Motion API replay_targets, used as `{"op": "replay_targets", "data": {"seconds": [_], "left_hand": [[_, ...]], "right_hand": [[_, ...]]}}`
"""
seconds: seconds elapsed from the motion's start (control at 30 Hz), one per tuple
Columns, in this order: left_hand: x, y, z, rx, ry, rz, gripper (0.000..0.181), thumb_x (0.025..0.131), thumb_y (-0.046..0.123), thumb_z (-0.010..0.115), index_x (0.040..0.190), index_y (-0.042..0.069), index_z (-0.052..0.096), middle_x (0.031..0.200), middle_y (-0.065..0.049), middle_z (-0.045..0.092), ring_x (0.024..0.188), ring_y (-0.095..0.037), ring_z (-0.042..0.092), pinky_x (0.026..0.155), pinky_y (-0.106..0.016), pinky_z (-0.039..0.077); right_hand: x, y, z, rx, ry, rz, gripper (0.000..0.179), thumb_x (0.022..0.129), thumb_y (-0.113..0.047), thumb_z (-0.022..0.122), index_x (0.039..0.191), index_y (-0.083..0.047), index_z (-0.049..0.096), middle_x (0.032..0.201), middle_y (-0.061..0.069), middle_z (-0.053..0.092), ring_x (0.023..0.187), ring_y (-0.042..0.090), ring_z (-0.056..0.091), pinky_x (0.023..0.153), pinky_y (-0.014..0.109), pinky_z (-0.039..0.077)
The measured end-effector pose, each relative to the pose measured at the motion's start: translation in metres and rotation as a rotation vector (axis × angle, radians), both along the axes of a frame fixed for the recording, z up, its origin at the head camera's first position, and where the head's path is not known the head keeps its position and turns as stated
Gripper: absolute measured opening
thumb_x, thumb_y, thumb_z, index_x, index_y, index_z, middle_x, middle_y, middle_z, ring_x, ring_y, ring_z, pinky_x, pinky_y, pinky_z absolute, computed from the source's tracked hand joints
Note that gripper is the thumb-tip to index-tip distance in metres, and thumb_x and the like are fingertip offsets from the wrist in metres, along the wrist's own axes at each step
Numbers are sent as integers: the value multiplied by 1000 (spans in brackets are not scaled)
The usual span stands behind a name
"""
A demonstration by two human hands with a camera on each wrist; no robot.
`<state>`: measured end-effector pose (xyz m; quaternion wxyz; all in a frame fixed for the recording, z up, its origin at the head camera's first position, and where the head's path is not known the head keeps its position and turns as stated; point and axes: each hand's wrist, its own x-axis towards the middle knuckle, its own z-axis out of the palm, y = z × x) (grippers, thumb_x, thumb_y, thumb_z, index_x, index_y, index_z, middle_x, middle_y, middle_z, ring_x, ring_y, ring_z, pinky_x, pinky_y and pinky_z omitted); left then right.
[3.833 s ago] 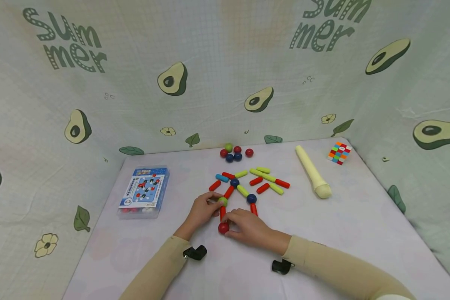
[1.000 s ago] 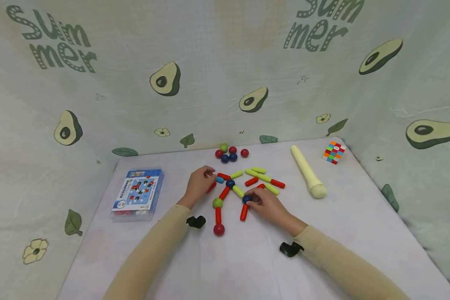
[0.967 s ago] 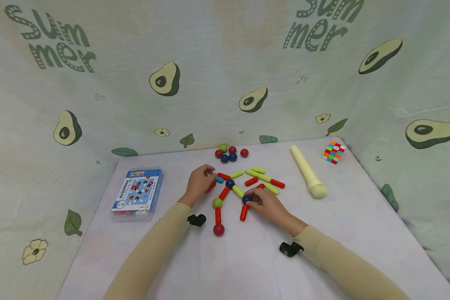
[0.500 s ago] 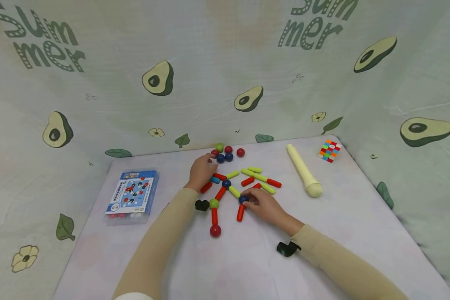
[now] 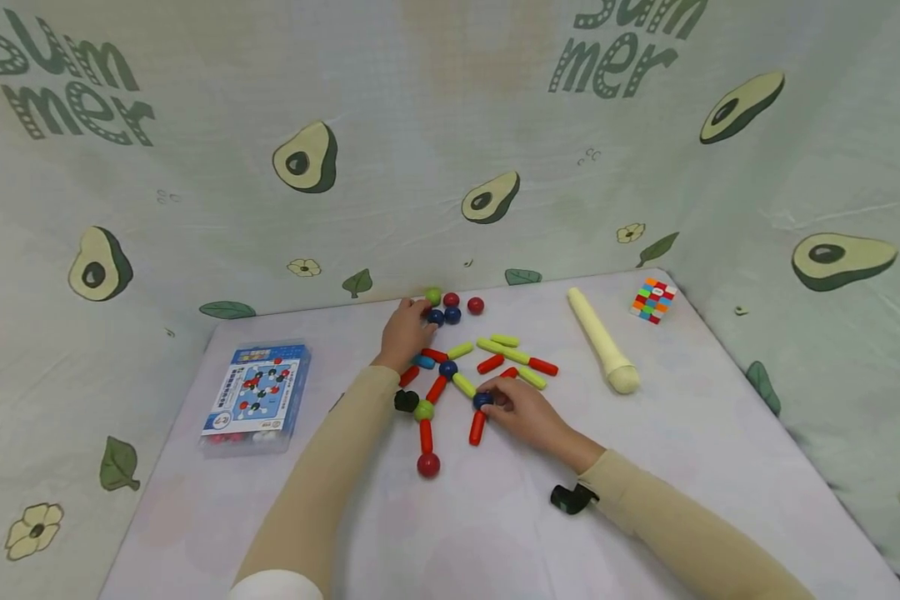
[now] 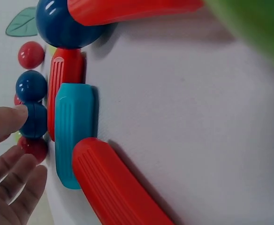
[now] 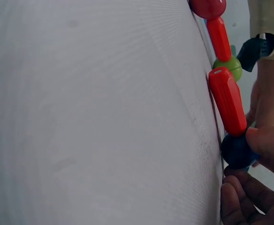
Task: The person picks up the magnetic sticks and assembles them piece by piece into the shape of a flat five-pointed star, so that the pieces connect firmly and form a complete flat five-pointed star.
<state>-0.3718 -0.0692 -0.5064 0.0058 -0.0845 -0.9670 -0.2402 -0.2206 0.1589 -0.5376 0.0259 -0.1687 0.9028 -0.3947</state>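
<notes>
1. Principal item: a ball-and-stick model (image 5: 437,389), lying on the middle of the table (image 5: 555,467). From its upper navy ball (image 5: 447,369), one branch runs through a green ball (image 5: 424,410) to a large red ball (image 5: 428,465) nearest the person; the other runs along a yellow-green stick (image 5: 464,385) to a lower navy ball (image 5: 483,401) and a red end stick (image 5: 477,428).
2. Right hand (image 5: 528,414): grip engaged. Thumb and fingers pinch the lower navy ball at the joint, presumably to steady that branch.
3. Left hand (image 5: 405,333): not closed. Its fingers are spread at the loose balls, the thumb by a loose navy ball (image 6: 33,120) and the other fingers near a loose red ball (image 6: 34,149). Firm contact with either cannot be confirmed. The spread suggests a pick-up posture.
4. Loose balls stand grouped at the far edge and spare sticks (image 5: 502,350) lie right of the model, apparently sorted by kind for easy reach.
5. A blue stick (image 6: 75,136) lies beside red ones below the left wrist; whether any is joined cannot be determined.
6. Kit box (image 5: 255,396) at left, puzzle cube (image 5: 653,301) and pale yellow club-shaped object (image 5: 603,342) at right: all well apart from the work, seemingly set aside.
</notes>
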Motion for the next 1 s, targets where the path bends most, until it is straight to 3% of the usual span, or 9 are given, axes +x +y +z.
{"op": "replay_targets", "data": {"seconds": [0.33, 0.63, 1.0], "left_hand": [[-6, 0, -2, -16, -41, -4, 42, 97, 26, 71, 137, 17, 64, 109, -9, 63, 93, -26, 58, 86, -40, 53], [-4, 3, 1, 10, -26, 8, 33, 95, 24, 74, 127, 17, 70, 115, -6, 73, 104, -26, 65, 92, -42, 53], [4, -2, 0, 80, -73, 28, 33, 97, 24, 72, 129, 17, 69, 120, -9, 71, 106, -27, 64, 98, -43, 50]], "right_hand": [[1, -2, 1, 5, -3, 11, 29, 95, -22, 74, 123, -17, 68, 109, -6, 66, 92, 9, 59, 83, 29, 54], [0, 0, 0, 7, 4, 3, 29, 95, -22, 74, 123, -17, 68, 105, -6, 66, 91, 9, 59, 82, 28, 53], [0, 0, -2, 7, 8, 1, 29, 95, -23, 74, 123, -19, 68, 103, -8, 64, 90, 8, 58, 81, 27, 53]]}}
